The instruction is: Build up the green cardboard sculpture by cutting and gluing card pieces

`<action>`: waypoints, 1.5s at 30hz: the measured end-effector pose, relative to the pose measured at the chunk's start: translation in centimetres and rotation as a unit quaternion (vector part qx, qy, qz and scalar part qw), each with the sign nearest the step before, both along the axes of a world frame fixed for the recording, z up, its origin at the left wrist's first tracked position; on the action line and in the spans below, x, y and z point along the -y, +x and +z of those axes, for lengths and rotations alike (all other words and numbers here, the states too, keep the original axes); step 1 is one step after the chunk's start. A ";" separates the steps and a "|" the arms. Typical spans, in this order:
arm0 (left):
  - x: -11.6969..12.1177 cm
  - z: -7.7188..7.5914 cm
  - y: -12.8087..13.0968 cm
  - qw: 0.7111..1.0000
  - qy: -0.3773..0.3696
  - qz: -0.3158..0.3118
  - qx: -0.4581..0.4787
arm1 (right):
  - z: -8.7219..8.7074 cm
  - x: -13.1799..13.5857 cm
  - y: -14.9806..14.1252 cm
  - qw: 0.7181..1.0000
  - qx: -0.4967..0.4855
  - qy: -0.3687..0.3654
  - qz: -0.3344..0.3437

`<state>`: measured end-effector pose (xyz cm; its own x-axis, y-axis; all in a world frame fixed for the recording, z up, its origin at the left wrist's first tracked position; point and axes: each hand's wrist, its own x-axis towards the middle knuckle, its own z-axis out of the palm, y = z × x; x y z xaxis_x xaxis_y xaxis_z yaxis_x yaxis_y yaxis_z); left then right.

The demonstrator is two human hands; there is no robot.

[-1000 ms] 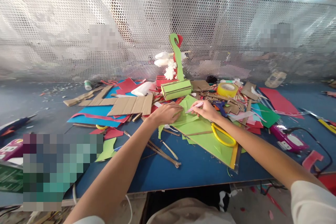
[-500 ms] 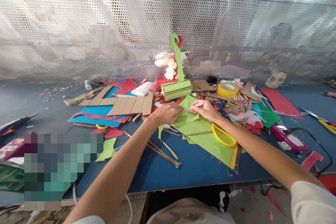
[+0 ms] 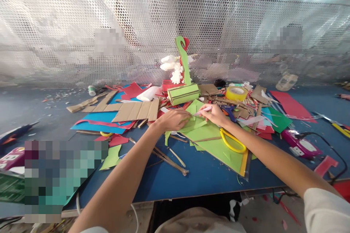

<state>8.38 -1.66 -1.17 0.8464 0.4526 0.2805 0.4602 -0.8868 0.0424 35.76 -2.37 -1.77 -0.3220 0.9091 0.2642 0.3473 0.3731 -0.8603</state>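
Note:
In the head view my right hand [image 3: 214,114] pinches a slim pale pink pen [image 3: 203,110], its tip down at a small cut piece of green paper [image 3: 193,106]. My left hand [image 3: 175,119] lies on the green paper just left of the pen, palm down; its fingertips are partly hidden. Beneath both hands spreads a larger green sheet [image 3: 216,145]. Yellow-handled scissors [image 3: 232,142] rest on that sheet below my right wrist, blades hidden. Straight ahead stands a green cardboard model [image 3: 183,94] with a roller-shaped base and a tall hooked upright.
Corrugated cardboard [image 3: 136,111] and blue card [image 3: 101,122] lie to the left. At right are a yellow tape roll [image 3: 236,93], a purple device [image 3: 300,143] with a cord, and pliers [image 3: 332,122]. Thin sticks [image 3: 169,160] lie in front. A perforated metal screen [image 3: 153,25] borders the back.
The view has shifted very slightly. Both hands stay in nearly the same place, with the pen still held over the green paper.

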 end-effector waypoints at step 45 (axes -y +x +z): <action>0.1 -0.5 0.7 1.000 0.017 0.011 0.007 | 0.3 0.3 0.0 0.999 -0.017 -0.036 0.011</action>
<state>9.10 -1.81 -1.62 0.8321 0.4620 0.3070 0.4799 -0.8771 0.0191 35.79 -2.64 -1.43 -0.3339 0.9189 0.2099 0.3094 0.3172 -0.8965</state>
